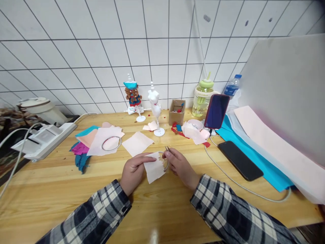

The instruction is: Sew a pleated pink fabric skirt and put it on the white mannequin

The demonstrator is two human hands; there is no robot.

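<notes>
Hands at a ragged sheet

Just below centre, the left hand's [133, 171] fingers pinch the pale sheet [154, 169]; the right hand's [180, 165] fingers grip a metal tool [167, 148] near a ring [167, 166] at its ragged edge.

White tiled wall [101, 54], dark grout lines; wooden tabletop [83, 203], pale, glossy, light reflected near front edge.
</notes>
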